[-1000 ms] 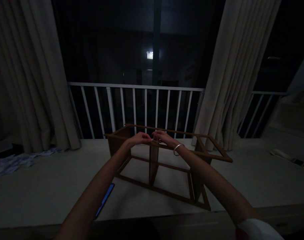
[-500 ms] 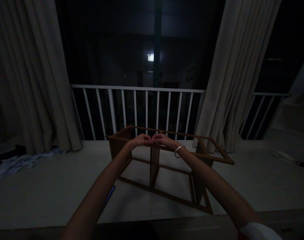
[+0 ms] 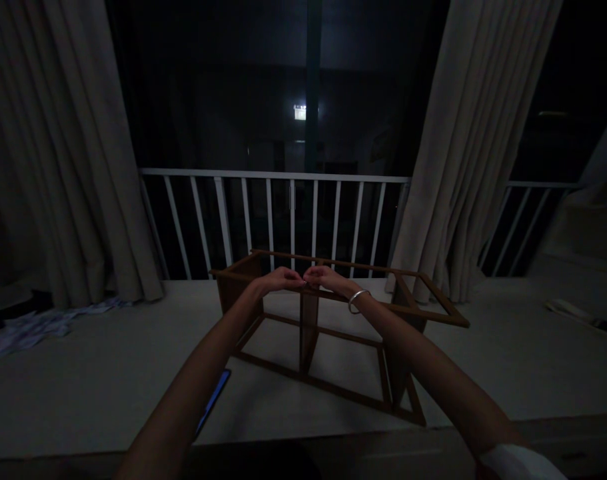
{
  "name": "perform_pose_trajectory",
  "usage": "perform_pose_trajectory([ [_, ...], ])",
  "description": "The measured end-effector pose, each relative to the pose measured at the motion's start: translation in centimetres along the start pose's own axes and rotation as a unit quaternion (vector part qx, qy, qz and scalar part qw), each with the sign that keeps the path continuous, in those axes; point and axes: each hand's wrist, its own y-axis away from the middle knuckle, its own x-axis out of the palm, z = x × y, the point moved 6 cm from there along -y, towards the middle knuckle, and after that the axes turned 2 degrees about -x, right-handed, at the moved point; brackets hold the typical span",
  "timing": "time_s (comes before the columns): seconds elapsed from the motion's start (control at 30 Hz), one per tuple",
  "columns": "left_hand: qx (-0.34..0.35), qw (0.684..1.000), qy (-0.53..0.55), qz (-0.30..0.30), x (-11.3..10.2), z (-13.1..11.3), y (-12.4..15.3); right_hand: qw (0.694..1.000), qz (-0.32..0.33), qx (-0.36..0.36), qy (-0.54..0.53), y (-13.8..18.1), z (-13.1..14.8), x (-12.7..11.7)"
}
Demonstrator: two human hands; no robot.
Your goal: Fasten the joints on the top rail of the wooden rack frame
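A brown wooden shelf frame lies on its side on the pale ledge. My left hand and my right hand meet at its upper rail, right above the middle shelf board. Fingers of both hands are pinched together, fingertips almost touching. Whatever lies between them is too small and dark to make out. A silver bangle circles my right wrist.
A phone with a bluish screen lies beside my left forearm. Papers are spread at the far left. White railing and beige curtains stand behind the ledge.
My left forearm has shifted slightly left, so more of the phone shows. Both hands stay at the same spot on the rail, with only small finger movement.
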Motion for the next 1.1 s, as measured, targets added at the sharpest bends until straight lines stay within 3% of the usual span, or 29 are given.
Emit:
perform_pose_trajectory([
  [0.17, 0.012, 0.999, -0.03, 0.0, 0.0, -0.3, 0.4, 0.999, -0.032, -0.019, 0.005, -0.1, 0.1, -0.3],
  [0.7, -0.012, 0.999, -0.047, -0.001, -0.2, -0.2, 0.1, 0.978, -0.158, 0.06, 0.124, 0.5, -0.2, -1.7],
  [0.87, -0.02, 0.999, -0.044, -0.025, -0.5, 0.0, 0.0, 0.98, -0.121, 0.083, 0.138, 0.1, -0.9, -1.7],
  [1.1, -0.016, 0.999, -0.015, -0.024, -0.1, 0.1, 0.0, 0.992, -0.06, 0.043, 0.106, -0.3, -1.0, -1.1],
])
